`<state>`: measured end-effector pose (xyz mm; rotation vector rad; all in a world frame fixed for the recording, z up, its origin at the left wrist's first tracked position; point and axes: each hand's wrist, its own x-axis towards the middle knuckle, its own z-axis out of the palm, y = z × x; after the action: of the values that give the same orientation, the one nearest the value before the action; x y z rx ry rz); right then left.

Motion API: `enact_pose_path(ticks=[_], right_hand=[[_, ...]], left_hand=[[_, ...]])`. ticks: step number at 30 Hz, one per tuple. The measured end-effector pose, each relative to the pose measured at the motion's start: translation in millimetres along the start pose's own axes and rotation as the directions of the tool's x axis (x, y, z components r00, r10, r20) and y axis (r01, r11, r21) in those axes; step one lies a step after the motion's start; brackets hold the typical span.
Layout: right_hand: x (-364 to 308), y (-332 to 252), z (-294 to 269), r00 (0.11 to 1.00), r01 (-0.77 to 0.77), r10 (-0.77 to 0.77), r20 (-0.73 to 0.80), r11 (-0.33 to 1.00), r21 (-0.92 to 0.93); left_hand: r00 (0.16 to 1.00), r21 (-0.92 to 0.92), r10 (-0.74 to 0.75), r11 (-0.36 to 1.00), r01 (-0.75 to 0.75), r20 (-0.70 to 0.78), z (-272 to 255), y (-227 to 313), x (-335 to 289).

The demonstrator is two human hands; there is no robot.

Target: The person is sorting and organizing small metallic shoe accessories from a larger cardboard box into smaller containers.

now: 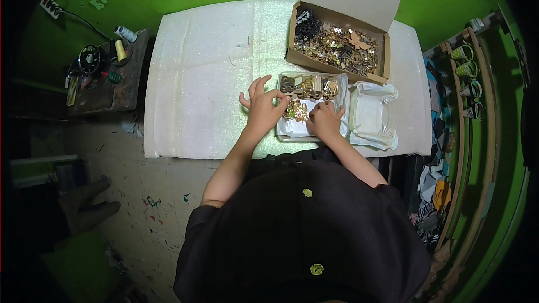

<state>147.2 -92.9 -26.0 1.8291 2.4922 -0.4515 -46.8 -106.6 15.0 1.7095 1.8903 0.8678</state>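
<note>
A shallow clear tray (pixel 302 134) lined with white paper stands at the table's near edge, with small gold-coloured metal pieces (pixel 309 87) grouped in its far part and a smaller heap nearer me. My left hand (pixel 263 106) is at the tray's left rim. Its thumb and forefinger meet in a pinch over the pieces while the other fingers spread away; anything between the tips is too small to make out. Inside the tray's right side, my right hand (pixel 327 122) has its fingers bent down together beside the smaller heap. Its fingertips are partly hidden.
Behind the tray, an open cardboard box (pixel 384 59) holds many loose gold and dark pieces. A white-lined empty tray (pixel 373 115) sits to the right. The table (pixel 196 84) has a pale cover. Shoes hang on a wooden rack (pixel 466 67); thread spools (pixel 120 50) stand at left.
</note>
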Motion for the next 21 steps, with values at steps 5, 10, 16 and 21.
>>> enact_pose_path(ticks=[5, 10, 16, 21], right_hand=[[1.4, -1.3, 1.9, 0.999, 0.0, 0.0, -0.032, 1.0, -0.008], [1.4, 0.3, 3.3, 0.999, 0.008, -0.007, -0.054, 1.0, 0.018], [0.0, -3.8, -21.9, 0.985, 0.008, 0.023, -0.168, 0.983, 0.186], [7.9, 6.2, -18.4, 0.996, 0.044, -0.082, 0.03, 0.772, 0.635]], left_hand=[[1.0, 0.004, 0.001, 1.0, -0.001, 0.009, 1.1, 0.0, 0.2], [1.0, 0.0, 0.017, 1.0, -0.017, 0.012, 4.3, 0.0, 1.7], [0.997, -0.026, 0.033, 0.999, -0.031, 0.065, 14.9, 3.6, 5.7], [0.997, -0.063, 0.032, 0.998, -0.028, 0.066, 31.1, 5.6, 8.7]])
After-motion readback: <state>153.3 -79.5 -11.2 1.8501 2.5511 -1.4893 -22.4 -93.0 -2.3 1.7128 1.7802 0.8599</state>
